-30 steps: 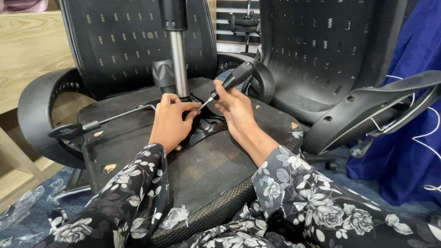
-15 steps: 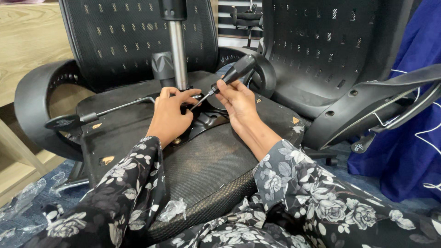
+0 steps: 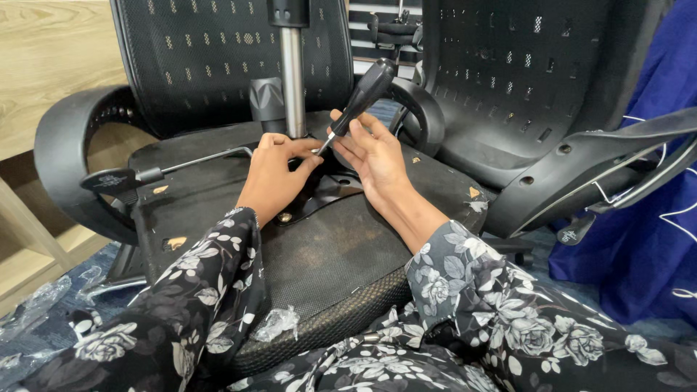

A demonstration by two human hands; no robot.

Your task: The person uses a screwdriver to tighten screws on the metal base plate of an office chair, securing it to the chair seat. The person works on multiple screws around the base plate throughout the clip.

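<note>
The person sits with an upturned office chair seat [image 3: 319, 254] across the lap, its black underside facing up. The right hand [image 3: 374, 156] holds a screwdriver [image 3: 359, 101] with a thick black handle. The fingers are curled loosely around the thin metal shaft low down, not squeezed tight, and the handle sticks up toward 1 o'clock. The tip points down at the metal plate [image 3: 327, 192] in the middle of the seat. The left hand [image 3: 272, 174] lies on that plate just beside the tip, fingers bent and close together, holding nothing that can be seen.

The screwdriver looks light and stiff. Its fat handle looks like the best place to grip it, since the thin shaft seems likely to slip and turn in the fingers. The seat looks heavy and hard, and it should stay put on the lap.

A shiny metal post [image 3: 292, 80] stands up from the plate at 12 o'clock. A thin lever [image 3: 181, 165] with a flat paddle runs out to 9 o'clock. The seat bottom is dusty, with small scraps of tape. Behind it are black mesh chair backs [image 3: 508, 72]. A wooden wall [image 3: 51, 65] is at 10 o'clock and blue cloth [image 3: 639, 239] at 3 o'clock.
</note>
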